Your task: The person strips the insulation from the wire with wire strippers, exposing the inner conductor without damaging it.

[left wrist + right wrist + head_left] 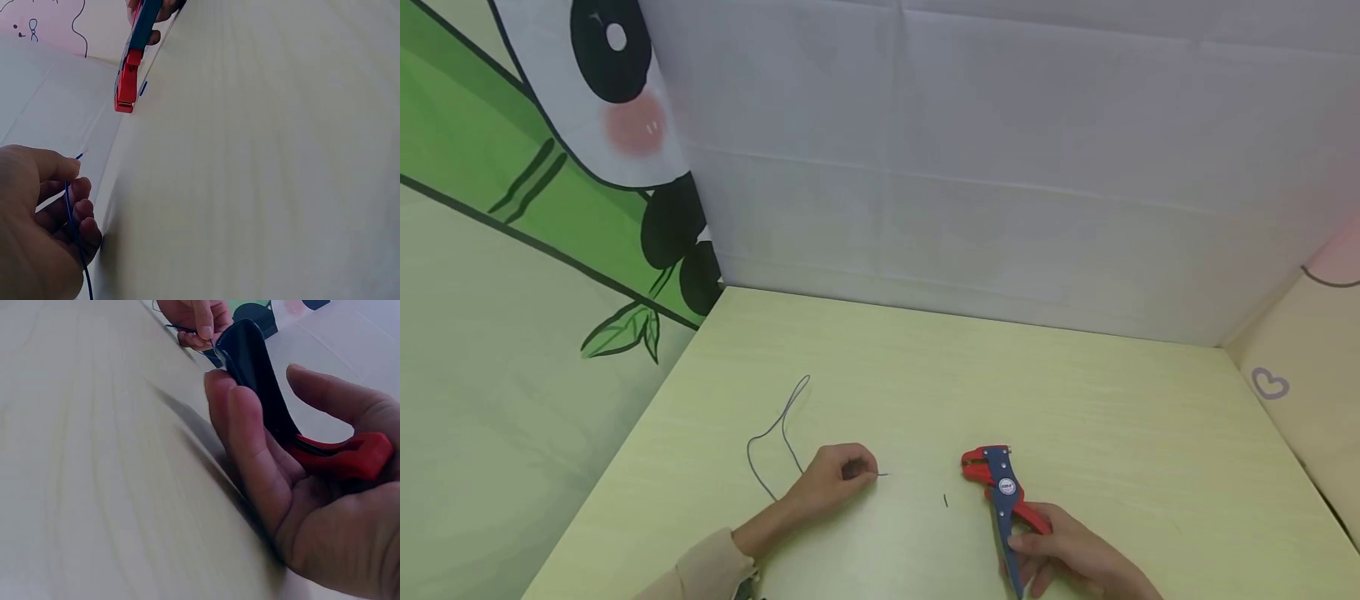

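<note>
My left hand (838,483) pinches a thin blue wire (72,222) between thumb and forefinger. A short end of the wire, paler at its tip, sticks out past the fingertips towards the right. The rest trails back under the wrist and loops over the table on the left. On the right, my right hand (1067,550) holds a wire stripper (1002,492) with a blue body, red jaws and a red lever. Its fingers curl about the handles, and the jaws point away from me. Between the hands lies a short dark blue piece (946,500), apart from the wire.
The pale wood-grain table (1075,392) ends at a white cloth wall (970,167) at the back. A printed green and white curtain (512,292) hangs along the left side, and a cream panel (1300,400) with a drawn heart stands at the right.
</note>
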`<state>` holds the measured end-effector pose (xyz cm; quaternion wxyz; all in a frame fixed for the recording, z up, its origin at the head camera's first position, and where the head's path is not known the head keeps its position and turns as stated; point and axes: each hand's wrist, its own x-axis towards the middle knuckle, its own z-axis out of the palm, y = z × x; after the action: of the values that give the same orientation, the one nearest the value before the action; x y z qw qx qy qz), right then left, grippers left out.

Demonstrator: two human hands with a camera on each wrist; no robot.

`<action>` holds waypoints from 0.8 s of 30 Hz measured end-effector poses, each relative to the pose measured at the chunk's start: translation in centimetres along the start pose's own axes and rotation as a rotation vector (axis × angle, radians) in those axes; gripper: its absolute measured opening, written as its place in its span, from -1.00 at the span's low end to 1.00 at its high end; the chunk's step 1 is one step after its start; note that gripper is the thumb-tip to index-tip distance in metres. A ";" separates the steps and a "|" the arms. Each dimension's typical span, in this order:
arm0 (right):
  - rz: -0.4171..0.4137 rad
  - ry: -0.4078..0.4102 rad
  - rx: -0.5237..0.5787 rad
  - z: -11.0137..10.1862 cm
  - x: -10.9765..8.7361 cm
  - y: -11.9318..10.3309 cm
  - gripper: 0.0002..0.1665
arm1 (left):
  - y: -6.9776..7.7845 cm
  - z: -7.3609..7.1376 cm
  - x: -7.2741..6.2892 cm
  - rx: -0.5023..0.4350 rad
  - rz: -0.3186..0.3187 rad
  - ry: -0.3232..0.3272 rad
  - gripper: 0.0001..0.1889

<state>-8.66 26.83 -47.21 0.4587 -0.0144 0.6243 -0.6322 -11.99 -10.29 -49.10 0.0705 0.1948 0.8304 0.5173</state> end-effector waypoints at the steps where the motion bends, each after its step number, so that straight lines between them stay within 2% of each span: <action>1: 0.003 0.002 0.006 0.0 -0.1 0.0 -0.46 | 0.0 0.0 -0.1 0.006 0.009 -0.002 -0.97; 5: -0.021 0.003 0.003 0.2 -0.6 0.2 -0.35 | 0.0 -0.2 -0.3 0.032 0.049 -0.010 -0.96; 7: -0.041 0.017 -0.036 0.3 -0.7 0.2 -0.40 | 0.0 -0.4 -0.5 0.042 0.072 -0.011 -0.97; 10: -0.054 0.093 -0.145 0.8 -0.8 0.0 -0.50 | 0.0 -0.6 -0.7 0.059 0.117 -0.004 -0.98; 13: -0.039 0.221 -0.295 1.4 -0.6 -0.2 -0.54 | 0.0 -0.7 -1.0 0.077 0.156 0.005 -0.96; 20: 0.031 0.629 -0.677 3.8 -0.2 -0.8 -0.60 | -0.1 -1.3 -1.4 0.111 0.197 0.047 -0.93; 22: 0.044 0.713 -0.745 4.4 -0.1 -1.0 -0.64 | 0.0 -1.5 -1.6 0.104 0.206 0.058 -0.92; 24: 0.047 0.763 -0.788 4.7 0.0 -1.0 -0.68 | 0.1 -1.9 -1.7 0.096 0.213 0.063 -0.90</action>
<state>-6.40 23.00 -45.37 0.1736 0.0594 0.9360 -0.3005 -10.98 -12.49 -48.34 -0.0205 0.2686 0.8305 0.4875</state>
